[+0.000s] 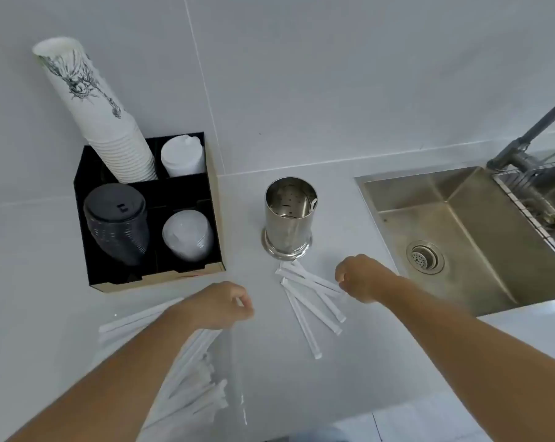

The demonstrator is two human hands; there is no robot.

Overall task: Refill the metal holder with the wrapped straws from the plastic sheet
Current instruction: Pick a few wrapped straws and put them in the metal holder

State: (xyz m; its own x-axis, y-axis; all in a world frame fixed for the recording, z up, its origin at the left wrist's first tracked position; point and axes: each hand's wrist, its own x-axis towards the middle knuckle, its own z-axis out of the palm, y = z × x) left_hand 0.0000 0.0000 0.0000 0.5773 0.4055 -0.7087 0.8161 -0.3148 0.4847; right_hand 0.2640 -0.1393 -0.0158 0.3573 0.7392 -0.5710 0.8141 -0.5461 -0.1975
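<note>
The shiny metal holder (288, 216) stands upright on the white counter, with little visible inside it. Several wrapped straws (311, 303) lie fanned out on the counter just in front of it. A larger pile of wrapped straws (193, 378) rests on a clear plastic sheet (234, 371) at the lower left. My left hand (218, 306) hovers over the top of that pile, fingers curled and pinching what looks like a straw end. My right hand (363, 277) sits at the right edge of the fanned straws, fingers curled on their ends.
A black organiser (212, 224) at the left holds stacked paper cups (94, 106) and stacks of lids. A steel sink (461, 234) with a drain, a faucet and a wire rack lies to the right. A tiled wall rises behind the counter.
</note>
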